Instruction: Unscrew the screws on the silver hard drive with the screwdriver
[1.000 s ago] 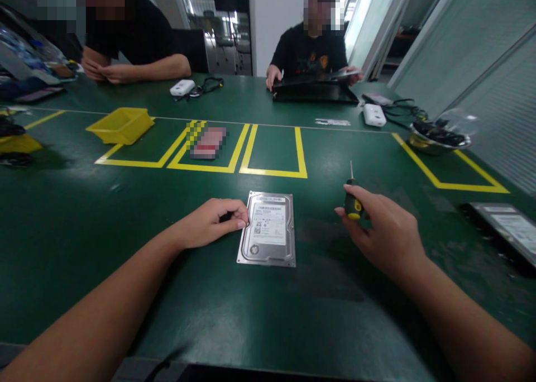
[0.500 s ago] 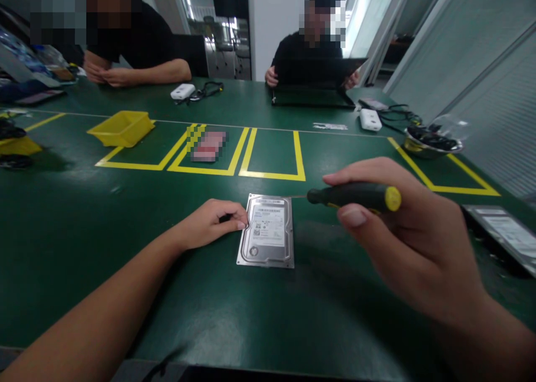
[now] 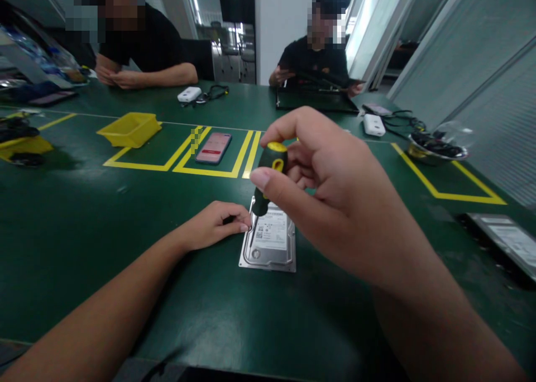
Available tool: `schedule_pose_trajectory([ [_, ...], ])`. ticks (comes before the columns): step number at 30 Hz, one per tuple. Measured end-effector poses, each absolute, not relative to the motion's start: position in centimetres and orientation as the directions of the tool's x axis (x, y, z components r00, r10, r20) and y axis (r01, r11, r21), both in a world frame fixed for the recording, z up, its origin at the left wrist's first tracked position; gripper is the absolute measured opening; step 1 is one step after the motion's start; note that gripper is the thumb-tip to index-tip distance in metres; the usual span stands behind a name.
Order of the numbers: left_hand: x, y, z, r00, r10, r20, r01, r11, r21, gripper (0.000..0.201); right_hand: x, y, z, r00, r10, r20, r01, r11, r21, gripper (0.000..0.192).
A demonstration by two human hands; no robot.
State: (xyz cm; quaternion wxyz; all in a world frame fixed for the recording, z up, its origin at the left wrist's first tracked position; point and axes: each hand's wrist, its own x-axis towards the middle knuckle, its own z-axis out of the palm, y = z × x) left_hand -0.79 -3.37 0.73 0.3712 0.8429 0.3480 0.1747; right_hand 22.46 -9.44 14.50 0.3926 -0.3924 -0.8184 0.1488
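Observation:
A silver hard drive [image 3: 272, 241] with a white label lies flat on the green table. My left hand [image 3: 220, 224] rests at its left edge, fingers curled, with thumb and fingertips against the side of the drive. Above the drive, my right hand [image 3: 326, 175] grips a screwdriver [image 3: 262, 200] with a dark green and yellow handle. Its thin shaft points down over the left part of the drive; whether the tip touches the drive I cannot tell. The handle and my right hand hide the drive's upper right part.
A yellow bin [image 3: 130, 129] and a phone [image 3: 214, 147] lie by yellow tape outlines. At right are a metal bowl [image 3: 438, 152] of black parts and another hard drive [image 3: 502, 242]. Two people sit across; one handles a dark panel [image 3: 318, 98]. White adapters [image 3: 374, 125] lie nearby.
My right hand has moved left, turning the screwdriver from lying sideways to pointing down over the drive. My left hand stays at the drive's edge. The person opposite has tilted the dark panel.

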Motion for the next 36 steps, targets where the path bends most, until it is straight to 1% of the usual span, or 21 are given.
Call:
schedule_pose_trajectory([
  [4, -0.9, -3.3, 0.8, 0.697, 0.716, 0.032, 0.428, -0.451, 0.783, 0.026, 22.4, -9.2, 13.9, -0.419, 0.749, 0.513, 0.503, 0.662, -0.556, 0.021],
  [9, -1.1, -3.1, 0.6, 0.721, 0.692, 0.013, 0.424, -0.456, 0.783, 0.024, 22.9, -8.8, 13.0, -0.465, 0.733, 0.496, 0.517, 0.68, -0.52, 0.018],
  [19, -1.0, -3.1, 0.9, 0.731, 0.682, 0.03, 0.426, -0.49, 0.761, 0.021, 22.6, -8.0, 11.8, -0.448, 0.731, 0.515, 0.574, 0.677, -0.461, 0.017],
  [27, -0.9, -3.2, 0.8, 0.724, 0.69, 0.019, 0.437, -0.479, 0.761, 0.018, 22.3, -7.5, 11.5, -0.393, 0.736, 0.551, 0.604, 0.659, -0.449, 0.014],
  [33, -0.9, -3.1, 0.8, 0.726, 0.688, 0.004, 0.441, -0.47, 0.765, 0.021, 22.2, -7.3, 11.3, -0.405, 0.738, 0.54, 0.607, 0.658, -0.445, 0.015],
  [36, -1.0, -3.1, 0.7, 0.731, 0.682, 0.026, 0.434, -0.494, 0.753, 0.021, 22.2, -7.1, 11.0, -0.42, 0.736, 0.531, 0.607, 0.663, -0.439, 0.016],
])
